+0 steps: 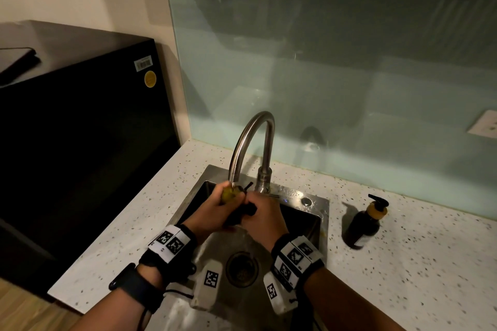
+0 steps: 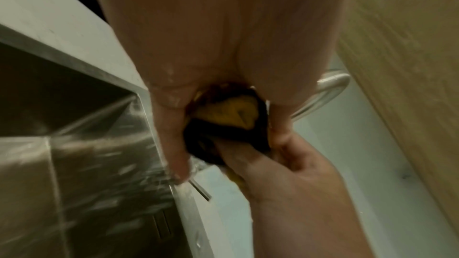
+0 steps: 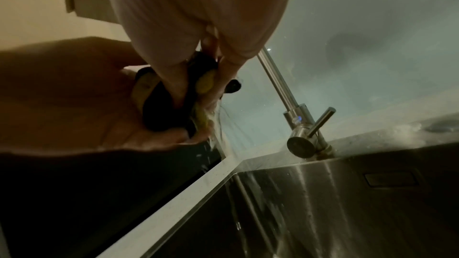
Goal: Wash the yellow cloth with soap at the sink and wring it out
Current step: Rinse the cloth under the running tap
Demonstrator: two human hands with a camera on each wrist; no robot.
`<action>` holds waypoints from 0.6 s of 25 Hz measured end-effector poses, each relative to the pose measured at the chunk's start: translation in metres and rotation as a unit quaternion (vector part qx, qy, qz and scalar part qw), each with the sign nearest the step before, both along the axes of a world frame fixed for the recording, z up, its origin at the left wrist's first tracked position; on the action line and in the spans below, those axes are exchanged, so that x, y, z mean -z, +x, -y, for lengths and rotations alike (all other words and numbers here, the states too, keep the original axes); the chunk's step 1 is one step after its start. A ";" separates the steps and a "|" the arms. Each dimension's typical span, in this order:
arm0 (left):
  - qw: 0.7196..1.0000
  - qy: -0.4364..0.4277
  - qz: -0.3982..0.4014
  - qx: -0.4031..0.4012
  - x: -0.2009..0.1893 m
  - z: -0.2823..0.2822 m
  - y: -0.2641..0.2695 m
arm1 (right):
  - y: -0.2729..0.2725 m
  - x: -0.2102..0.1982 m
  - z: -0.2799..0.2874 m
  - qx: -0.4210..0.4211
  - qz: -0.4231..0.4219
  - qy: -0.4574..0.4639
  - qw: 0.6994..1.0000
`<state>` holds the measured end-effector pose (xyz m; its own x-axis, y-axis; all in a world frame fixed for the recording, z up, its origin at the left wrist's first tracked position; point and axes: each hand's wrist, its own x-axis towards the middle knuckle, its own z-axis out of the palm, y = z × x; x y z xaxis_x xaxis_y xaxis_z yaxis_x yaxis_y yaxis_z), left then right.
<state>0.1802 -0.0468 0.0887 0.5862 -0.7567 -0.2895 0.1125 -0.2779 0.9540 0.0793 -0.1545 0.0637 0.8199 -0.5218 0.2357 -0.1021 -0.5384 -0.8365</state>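
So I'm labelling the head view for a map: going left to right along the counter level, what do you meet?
Black cabinet → left hand gripping the yellow cloth under the faucet → right hand, also on the cloth → soap bottle → wall outlet.
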 end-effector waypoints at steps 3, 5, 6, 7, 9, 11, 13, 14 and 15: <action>1.000 -0.017 0.015 -0.019 0.004 0.003 -0.002 | 0.003 0.003 0.000 -0.009 -0.014 -0.032 0.999; 0.999 -0.020 0.037 -0.023 0.004 0.004 0.000 | 0.003 0.004 -0.002 -0.008 -0.016 -0.031 0.999; 0.999 -0.020 0.047 -0.016 0.002 0.004 0.001 | 0.003 0.003 -0.003 -0.007 -0.019 -0.021 1.000; 0.998 -0.018 0.054 -0.008 0.001 0.004 0.002 | 0.002 0.004 -0.004 -0.008 -0.020 0.003 1.000; 0.998 -0.008 0.065 0.007 -0.003 0.004 0.003 | 0.000 0.000 -0.003 -0.014 -0.021 0.058 0.998; 0.998 -0.011 0.057 0.020 -0.003 0.003 0.003 | -0.001 -0.003 0.001 -0.023 -0.047 0.072 0.996; 0.998 -0.018 0.055 0.030 -0.002 0.001 0.002 | -0.002 -0.007 0.005 -0.028 -0.064 0.043 0.997; 0.997 -0.018 0.064 0.033 0.001 0.000 0.002 | -0.003 -0.008 0.006 -0.020 -0.066 0.035 0.997; 0.996 -0.017 0.075 0.038 0.003 -0.001 0.003 | -0.003 -0.007 0.006 -0.011 -0.064 0.040 0.997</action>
